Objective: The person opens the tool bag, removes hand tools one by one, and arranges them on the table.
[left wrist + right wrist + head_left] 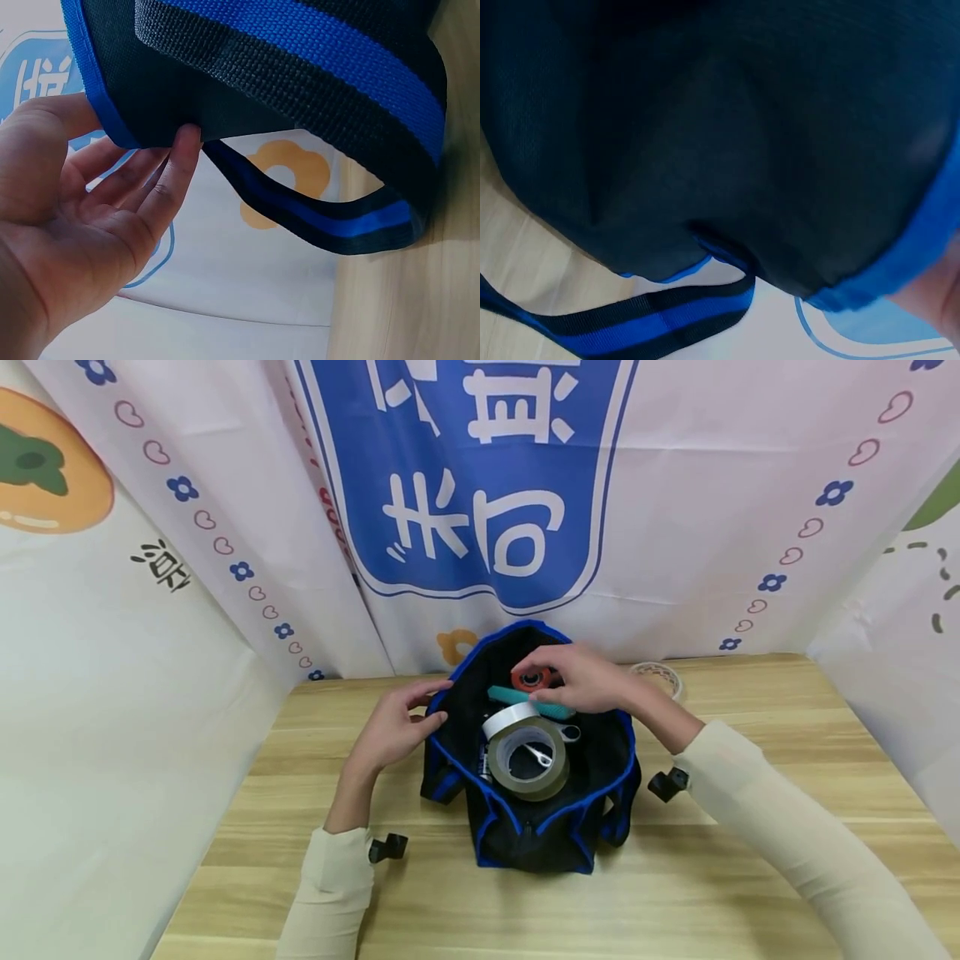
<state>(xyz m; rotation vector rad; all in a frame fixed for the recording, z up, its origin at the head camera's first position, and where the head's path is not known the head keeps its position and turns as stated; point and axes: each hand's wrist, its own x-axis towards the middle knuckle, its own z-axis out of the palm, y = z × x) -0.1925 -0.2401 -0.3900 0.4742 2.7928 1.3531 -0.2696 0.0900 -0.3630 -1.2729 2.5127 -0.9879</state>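
A black bag with blue trim (528,847) stands on the table, its mouth wide. My left hand (397,727) holds the left rim of the bag, and in the left wrist view the hand (97,202) has its fingers at the blue-edged side. Over the mouth, my right hand (588,681) has a small red tape roll (531,680) between thumb and index finger. Below it in the bag lie a teal textured item (508,695), a white tape roll (512,718), a wide brown tape roll (551,777) and scissors-like handles (572,733). In the right wrist view, bag fabric (690,165) hides most of the hand.
A pale tape roll (675,681) lies on the wooden table (787,760), behind the right forearm. Bag straps (618,818) hang at both sides. A printed cloth backdrop (675,527) rises right behind the bag.
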